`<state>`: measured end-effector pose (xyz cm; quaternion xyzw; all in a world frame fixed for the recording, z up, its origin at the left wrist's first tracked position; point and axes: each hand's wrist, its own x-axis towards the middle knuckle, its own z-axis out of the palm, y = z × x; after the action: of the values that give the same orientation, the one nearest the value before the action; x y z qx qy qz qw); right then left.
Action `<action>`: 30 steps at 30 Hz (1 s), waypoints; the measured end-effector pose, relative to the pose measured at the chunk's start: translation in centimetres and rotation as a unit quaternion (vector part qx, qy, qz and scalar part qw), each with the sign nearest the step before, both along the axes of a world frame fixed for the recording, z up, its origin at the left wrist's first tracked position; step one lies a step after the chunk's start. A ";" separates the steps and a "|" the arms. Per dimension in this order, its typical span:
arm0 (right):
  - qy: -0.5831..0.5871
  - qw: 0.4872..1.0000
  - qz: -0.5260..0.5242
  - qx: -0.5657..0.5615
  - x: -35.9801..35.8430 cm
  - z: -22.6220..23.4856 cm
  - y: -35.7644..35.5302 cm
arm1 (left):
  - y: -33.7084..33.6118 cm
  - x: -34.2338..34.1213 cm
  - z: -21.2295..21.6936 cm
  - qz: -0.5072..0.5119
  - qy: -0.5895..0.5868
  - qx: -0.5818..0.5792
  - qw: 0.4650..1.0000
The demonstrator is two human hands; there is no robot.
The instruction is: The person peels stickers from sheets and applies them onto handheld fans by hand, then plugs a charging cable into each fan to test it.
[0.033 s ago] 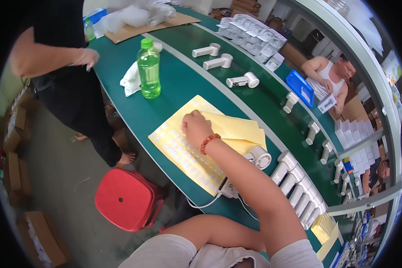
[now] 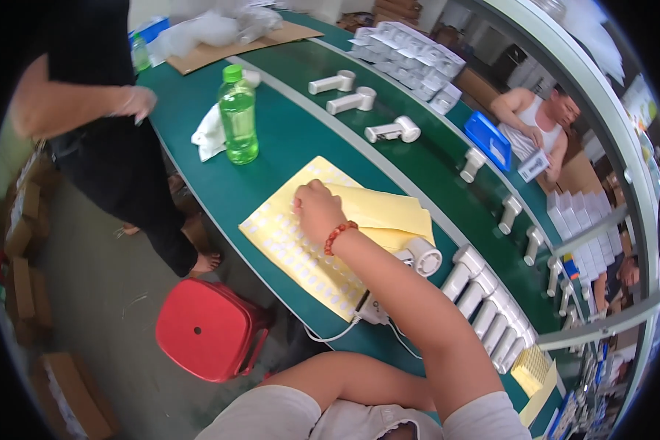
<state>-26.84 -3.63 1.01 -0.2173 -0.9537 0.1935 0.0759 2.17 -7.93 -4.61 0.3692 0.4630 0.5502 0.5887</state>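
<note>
Where the left forearm lies: the left forearm (image 2: 352, 381) is seen low, close to the body and below the counter (image 2: 198, 147) edge; the left hand is hidden, so its state cannot be told.
Counter edge: a small white unit (image 2: 372, 309) with a thin cable (image 2: 330, 339) hangs just over the edge, touching the corner of the sheet; it should not be pulled by the sleeve or the arm.
Right hand: the right hand (image 2: 317, 209) is laid on the sticker sheet (image 2: 286, 242), fingers curled, tips pressed down at its far edge; whether a sticker is pinched cannot be told.
Sticker sheet: it lies flat on the counter, near the edge, with rows of small pale stickers.
Advice for peeling: one sticker only should be lifted by its corner, slowly, while the sheet is kept flat, so that the next stickers are not raised or folded.
Plain yellow sheets (image 2: 389, 213): they are stacked just right of the hand and partly over the sticker sheet; they are better kept out of the fingers.
White handheld device (image 2: 422, 257): it rests beside the wrist, touching the yellow sheets, within easy reach.
Green bottle (image 2: 238, 117): it stands upright well beyond the sheet, beside a white cloth (image 2: 209, 136).
</note>
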 end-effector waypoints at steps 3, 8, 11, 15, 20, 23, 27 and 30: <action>0.166 0.970 0.111 -0.142 3.0 2.5 -0.6 | -0.6 1.1 0.0 -0.066 -0.056 -0.020 0.996; 0.176 0.974 0.102 -0.099 17.7 11.8 1.1 | -2.8 4.7 0.8 -0.081 0.241 0.125 0.959; 0.140 0.941 -0.164 -0.262 29.4 12.1 3.5 | -3.2 3.8 1.5 -0.110 0.758 0.294 0.572; 0.223 0.855 -0.335 -0.326 41.6 8.1 0.7 | -3.5 3.3 1.1 -0.139 0.718 0.313 0.606; 0.143 0.902 -0.354 -0.204 47.1 3.8 -3.7 | -2.4 0.4 3.6 -0.273 0.619 0.305 0.670; 0.142 0.881 -0.414 -0.180 47.3 1.4 -3.9 | -2.8 0.2 3.6 -0.288 0.622 0.296 0.666; 0.158 0.850 -0.479 -0.151 46.7 -0.3 -4.1 | -2.9 0.2 4.0 -0.284 0.641 0.299 0.647; 0.136 0.843 -0.508 -0.114 46.2 -0.2 -4.2 | -2.4 -0.1 4.8 -0.303 0.650 0.317 0.621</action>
<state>19.34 -7.83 0.85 -0.6497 -0.6613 0.2632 0.2672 2.12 -10.31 0.21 0.9135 0.3840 0.0698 0.1147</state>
